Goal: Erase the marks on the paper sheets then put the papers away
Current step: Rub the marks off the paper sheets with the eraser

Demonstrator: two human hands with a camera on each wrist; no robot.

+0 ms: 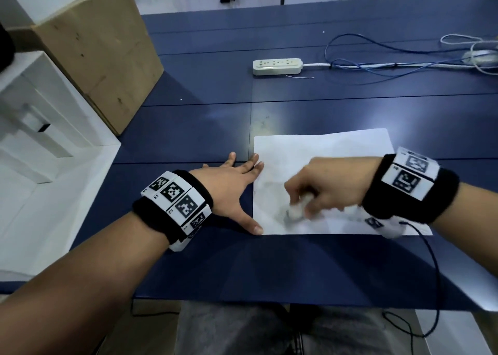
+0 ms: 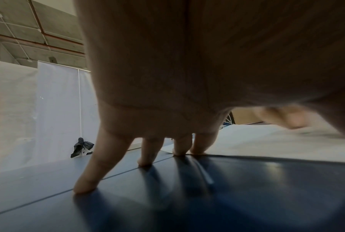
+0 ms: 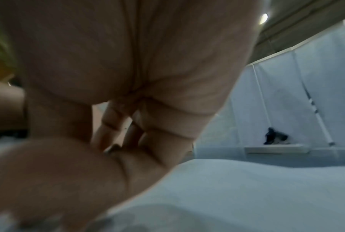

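Mostly risk: left hand (image 1: 229,182), spread flat, pins only the paper (image 1: 336,150) edge; right hand (image 1: 323,185), pinching an eraser (image 1: 296,210) (blurred), could crumple it.

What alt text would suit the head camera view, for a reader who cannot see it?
A right hand rubs a white eraser over grey smudges on a paper sheet lying on a dark blue table, while the left hand presses spread fingers on the sheet's left edge. Behind lie a power strip with cables and a cardboard box.
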